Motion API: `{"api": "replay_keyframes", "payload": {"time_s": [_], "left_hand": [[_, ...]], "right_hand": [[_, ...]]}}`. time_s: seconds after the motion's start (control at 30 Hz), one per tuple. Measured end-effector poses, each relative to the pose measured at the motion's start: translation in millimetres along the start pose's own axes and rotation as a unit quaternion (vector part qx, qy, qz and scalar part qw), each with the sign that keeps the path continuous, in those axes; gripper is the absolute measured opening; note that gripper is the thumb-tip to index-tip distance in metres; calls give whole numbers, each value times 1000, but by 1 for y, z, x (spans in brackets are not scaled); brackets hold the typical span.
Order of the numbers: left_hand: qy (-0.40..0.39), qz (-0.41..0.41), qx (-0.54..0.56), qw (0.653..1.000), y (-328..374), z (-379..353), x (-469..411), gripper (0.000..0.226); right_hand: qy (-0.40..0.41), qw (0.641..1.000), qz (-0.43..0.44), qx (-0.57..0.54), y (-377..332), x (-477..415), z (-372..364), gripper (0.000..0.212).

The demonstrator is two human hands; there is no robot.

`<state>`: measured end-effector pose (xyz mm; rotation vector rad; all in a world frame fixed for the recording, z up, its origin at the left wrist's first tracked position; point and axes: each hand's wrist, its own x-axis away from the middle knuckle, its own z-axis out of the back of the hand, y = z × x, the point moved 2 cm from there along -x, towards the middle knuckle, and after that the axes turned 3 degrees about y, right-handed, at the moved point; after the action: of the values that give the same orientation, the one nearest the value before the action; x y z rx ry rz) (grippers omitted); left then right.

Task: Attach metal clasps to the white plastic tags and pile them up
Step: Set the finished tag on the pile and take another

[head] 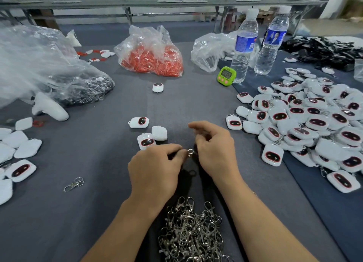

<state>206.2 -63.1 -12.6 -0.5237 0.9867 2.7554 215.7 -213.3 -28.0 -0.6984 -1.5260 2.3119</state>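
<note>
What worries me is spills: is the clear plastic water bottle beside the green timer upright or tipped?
Upright: the clear plastic water bottle stands on its base, white cap uppermost.

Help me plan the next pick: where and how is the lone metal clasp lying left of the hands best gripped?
Pinch the lone clasp across its slim hook body, coming straight down from above, fingers on its two long sides. It lies flat on the grey cloth, slanting lower left to upper right, and the loose rings at its far end would probably swivel.
</note>
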Motion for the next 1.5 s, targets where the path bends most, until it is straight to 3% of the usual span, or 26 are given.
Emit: {"api": "replay_keyframes", "payload": {"time_s": [0.13,0.27,0.4,0.53,0.73,0.87,0.93,0.97,1.03,1.1,1.2,1.33,1.5], "left_hand": [[45,50,33,997,-7,6,-4,8],[95,74,56,991,-12,12,-6,4],[96,57,96,989,-10,13,-3,8],[94,61,133,985,-12,13,-3,12],[84,48,159,983,-14,13,-4,17],[62,48,188,979,-11,9,-3,23],[53,43,199,978,-9,8,-2,26],[47,39,204,977,-7,8,-2,27],[31,32,221,974,-5,7,-1,32],[13,30,244,969,-4,6,-1,37],[-3,32,270,962,-5,4,-3,42],[-19,43,301,952,-7,0,-6,49],[-31,34,312,949,-6,-1,-4,46]], "right_hand": [[-94,992,29,83,-8,-8,-19,49],[-213,949,133,192,-12,-8,-39,63],[-279,911,191,235,-9,-7,-44,61],[-203,953,142,177,-10,-5,-39,39],[-117,978,90,146,-8,7,-16,8],[-22,1000,14,14,-6,17,7,26],[-4,982,-97,-164,-6,22,14,34],[-12,952,-161,-259,-8,25,15,34],[-41,909,-227,-347,-12,27,16,27],[-73,909,-224,-344,-12,25,18,16],[-93,935,-183,-288,-9,22,18,22],[-103,987,-69,-100,-10,24,15,13],[-151,986,-52,-50,-10,26,13,27]]}}
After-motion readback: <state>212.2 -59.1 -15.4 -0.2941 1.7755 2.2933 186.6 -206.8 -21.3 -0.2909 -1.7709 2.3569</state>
